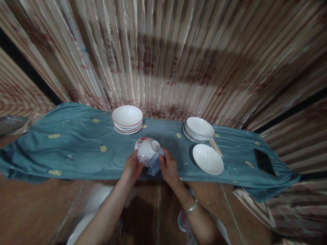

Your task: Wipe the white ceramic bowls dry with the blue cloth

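Patterned bowl (144, 151), tilted with foot showing, over the front middle of the tablecloth (83, 156), gripped in the curled left hand (133, 166) and touched by a blue rag (154, 166) pinched in the closed right hand (169, 167), with stacked red-rimmed dishes (127, 117) behind left, stacked dark-rimmed plates (200, 128) behind right, and a phone (264, 162) farther right.
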`<state>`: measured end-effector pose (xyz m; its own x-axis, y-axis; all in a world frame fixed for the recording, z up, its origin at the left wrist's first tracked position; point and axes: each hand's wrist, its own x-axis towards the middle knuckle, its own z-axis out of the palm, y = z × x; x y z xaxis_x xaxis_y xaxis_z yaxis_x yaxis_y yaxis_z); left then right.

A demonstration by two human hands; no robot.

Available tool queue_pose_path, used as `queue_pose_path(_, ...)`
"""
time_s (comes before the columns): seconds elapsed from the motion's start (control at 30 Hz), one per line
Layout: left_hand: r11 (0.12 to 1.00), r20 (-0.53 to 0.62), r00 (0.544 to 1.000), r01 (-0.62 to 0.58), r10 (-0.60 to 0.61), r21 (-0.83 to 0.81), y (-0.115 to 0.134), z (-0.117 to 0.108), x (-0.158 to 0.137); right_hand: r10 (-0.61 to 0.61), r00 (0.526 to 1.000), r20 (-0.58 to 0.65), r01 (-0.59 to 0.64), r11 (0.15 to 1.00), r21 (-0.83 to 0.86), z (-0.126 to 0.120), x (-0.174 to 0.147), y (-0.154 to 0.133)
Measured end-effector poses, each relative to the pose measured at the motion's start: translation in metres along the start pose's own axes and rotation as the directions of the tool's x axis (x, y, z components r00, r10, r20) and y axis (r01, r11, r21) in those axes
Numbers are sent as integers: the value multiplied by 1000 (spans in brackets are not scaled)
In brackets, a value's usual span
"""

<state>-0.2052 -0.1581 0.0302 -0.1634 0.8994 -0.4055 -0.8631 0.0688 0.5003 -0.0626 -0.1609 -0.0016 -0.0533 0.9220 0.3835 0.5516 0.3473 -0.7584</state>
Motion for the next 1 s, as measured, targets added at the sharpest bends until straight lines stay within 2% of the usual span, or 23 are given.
queue_pose_path(0.17, 1000, -42, 999, 18, -18, 8, 3, 4, -2, 20, 1000, -3, -20, 1000, 19, -13, 9, -4)
queue_pose_path(0.3, 1000, -4, 1000, -11, 11, 28, 0, 1, -3, -21, 999, -26, 21, 1000, 4, -14, 12, -6)
queue_pose_path(0.47, 996, 75, 997, -35, 29, 79, -2, -4, -5, -92, 993, 75, 92, 996, 3, -9, 11, -9)
queue_pose_path(0.67, 993, 104, 993, -59, 48, 105, -4, -7, -4, -125, 983, 136, 116, 991, 72, -13, 7, -16)
queue_pose_path(0.83, 995, 52, 998, -40, 35, 93, -3, -6, -2, -123, 982, 140, 110, 989, 99, -19, 5, -21)
queue_pose_path(1.0, 997, 27, 999, -34, 32, 69, -1, -2, -3, -138, 983, 120, 137, 990, 21, -23, 5, -21)
